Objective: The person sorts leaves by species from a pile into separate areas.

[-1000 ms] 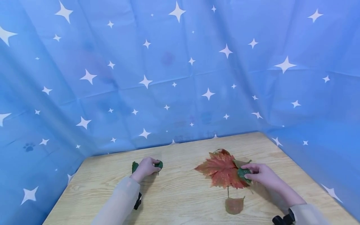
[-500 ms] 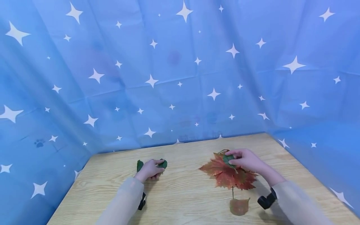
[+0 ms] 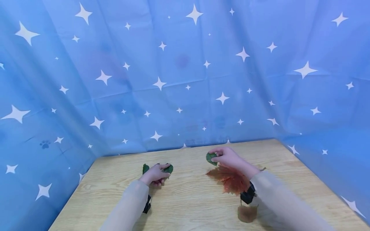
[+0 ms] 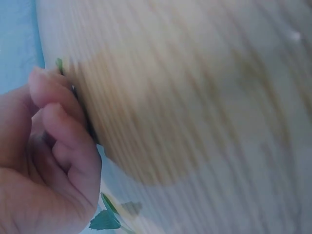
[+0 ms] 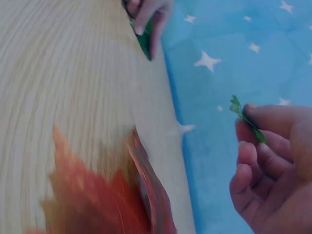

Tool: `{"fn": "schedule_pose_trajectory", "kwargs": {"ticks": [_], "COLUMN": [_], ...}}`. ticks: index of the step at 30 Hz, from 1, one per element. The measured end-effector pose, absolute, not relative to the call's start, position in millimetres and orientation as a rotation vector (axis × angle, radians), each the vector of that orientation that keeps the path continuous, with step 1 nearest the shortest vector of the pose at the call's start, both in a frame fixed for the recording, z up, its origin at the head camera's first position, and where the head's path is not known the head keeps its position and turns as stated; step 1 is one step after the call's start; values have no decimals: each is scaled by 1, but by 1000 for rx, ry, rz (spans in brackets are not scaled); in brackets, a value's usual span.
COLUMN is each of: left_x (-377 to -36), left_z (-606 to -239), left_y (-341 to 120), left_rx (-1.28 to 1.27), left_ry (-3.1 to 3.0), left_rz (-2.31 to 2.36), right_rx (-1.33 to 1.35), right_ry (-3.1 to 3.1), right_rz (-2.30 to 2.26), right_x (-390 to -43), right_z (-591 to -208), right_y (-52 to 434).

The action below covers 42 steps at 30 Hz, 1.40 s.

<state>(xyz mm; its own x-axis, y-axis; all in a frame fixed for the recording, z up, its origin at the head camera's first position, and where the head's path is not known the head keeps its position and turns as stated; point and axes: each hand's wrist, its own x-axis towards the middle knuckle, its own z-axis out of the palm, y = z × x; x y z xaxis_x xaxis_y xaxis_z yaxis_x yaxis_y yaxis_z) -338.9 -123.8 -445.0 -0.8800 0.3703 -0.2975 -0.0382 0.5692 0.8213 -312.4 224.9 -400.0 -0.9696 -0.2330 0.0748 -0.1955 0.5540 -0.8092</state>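
Two arms in view, both in long sleeves of thin, pale beige-grey fabric, slightly sheer, loose fit. Left sleeve (image 3: 127, 205) ends at wrist; right sleeve (image 3: 277, 199) same cloth, same cut. Small black device strapped under each wrist: left wrist unit (image 3: 147, 203) sits below cuff, boxy, matte black; right wrist unit (image 3: 248, 195) boxy, matte black, at cuff edge. Left hand (image 3: 154, 175) and right hand (image 3: 229, 157) bare, no gloves, no rings or watch visible. Fingernails short, unpainted in wrist views.
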Motion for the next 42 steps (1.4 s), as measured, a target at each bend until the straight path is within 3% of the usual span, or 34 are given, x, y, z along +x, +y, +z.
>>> {"fn": "schedule_pose_trajectory", "kwargs": {"ticks": [14,24,42], "left_x": [-338,-339,-340], "left_z": [-445,-444,-442], "left_y": [-121,-122,-124], "left_rx": [238,198,204], "left_ry": [2351,2359,2356], "left_rz": [1268,1265,1270], "right_rx": [-422,-265,-333], "right_ry": [2736,2657,2672], "right_rz": [-1397,-1456,-1410], "right_x": [-340,-351,-359], "right_z": [-426,-440,-456], "right_y": [157,121,94]}}
